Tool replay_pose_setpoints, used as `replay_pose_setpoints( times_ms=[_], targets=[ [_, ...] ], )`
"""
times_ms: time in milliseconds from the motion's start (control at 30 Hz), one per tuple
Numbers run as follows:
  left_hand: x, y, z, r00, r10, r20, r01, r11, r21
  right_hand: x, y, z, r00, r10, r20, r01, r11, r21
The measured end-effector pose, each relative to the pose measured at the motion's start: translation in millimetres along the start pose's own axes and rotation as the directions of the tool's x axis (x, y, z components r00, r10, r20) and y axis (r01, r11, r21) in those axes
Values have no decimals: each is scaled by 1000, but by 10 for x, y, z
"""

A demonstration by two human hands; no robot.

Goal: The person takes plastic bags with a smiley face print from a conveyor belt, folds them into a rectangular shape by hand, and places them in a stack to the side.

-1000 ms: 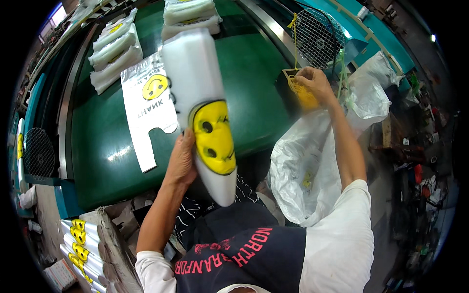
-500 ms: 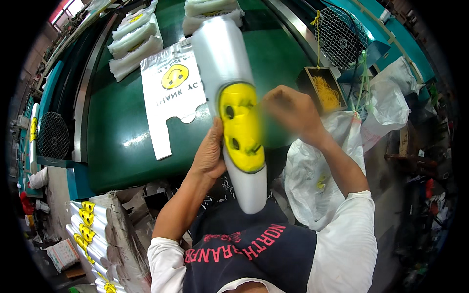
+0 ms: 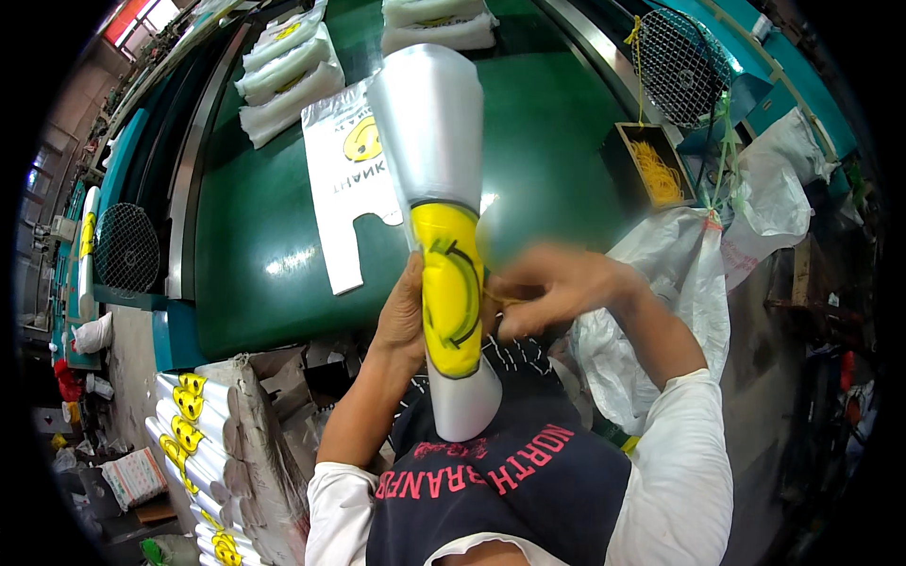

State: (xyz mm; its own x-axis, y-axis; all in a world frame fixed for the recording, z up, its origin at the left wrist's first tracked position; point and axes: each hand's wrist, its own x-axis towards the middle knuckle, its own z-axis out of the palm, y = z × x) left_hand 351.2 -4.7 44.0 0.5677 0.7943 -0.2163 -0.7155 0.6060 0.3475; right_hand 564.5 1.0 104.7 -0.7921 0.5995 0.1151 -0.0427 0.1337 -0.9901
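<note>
My left hand [image 3: 404, 311] grips a rolled bundle of white plastic bags [image 3: 436, 141] from its left side. The bundle stands lengthwise before my chest, with a yellow printed patch round its middle. Close against its right side is my right hand [image 3: 557, 291], blurred by motion, its fingers bent together. A thin yellow rubber band [image 3: 510, 301] shows at those fingertips, beside the bundle. Behind the bundle, a flat white plastic bag [image 3: 330, 189] with a yellow face print lies on the green table [image 3: 255, 292], partly covered from view.
Folded bag stacks [image 3: 293, 90] lie at the table's far left, another bag stack [image 3: 439, 28] at the far middle. A box [image 3: 651, 160] of yellow rubber bands hangs at right, above a white sack [image 3: 651, 321]. More rolled bundles [image 3: 203, 443] are piled lower left.
The bundle has turned in my left hand, so its yellow print shows a different side. My right hand has come down and in toward the bundle's right side. The whole view has shifted slightly.
</note>
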Motion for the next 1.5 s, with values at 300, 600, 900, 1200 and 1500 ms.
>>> replay_pose_setpoints(
  times_ms=[300, 600, 900, 1200, 1500],
  targets=[
    [-81, 104, -27, 998, 59, 19, -62, 962, 264, -77, -35, -155, 930, 46, -365, -50, 999, -2],
    [-83, 211, -224, 995, 86, 42, -95, 946, 311, 243, 250, 198, 828, 89, -553, -226, 956, -186],
    [-840, 624, -339, 958, 95, 271, -216, 861, 460, 242, 1035, -352, 869, 16, -494, 134, 954, 267],
    [-2491, 1337, -996, 738, 613, -283, 135, 276, 952, 1631, -13, 976, 715, 485, 504, -334, 870, -364],
    [-6733, 2090, -1802, -331, 860, -387, 365, 495, 789, 1962, 393, 132, 964, 130, -231, -178, 964, -197]
  ],
)
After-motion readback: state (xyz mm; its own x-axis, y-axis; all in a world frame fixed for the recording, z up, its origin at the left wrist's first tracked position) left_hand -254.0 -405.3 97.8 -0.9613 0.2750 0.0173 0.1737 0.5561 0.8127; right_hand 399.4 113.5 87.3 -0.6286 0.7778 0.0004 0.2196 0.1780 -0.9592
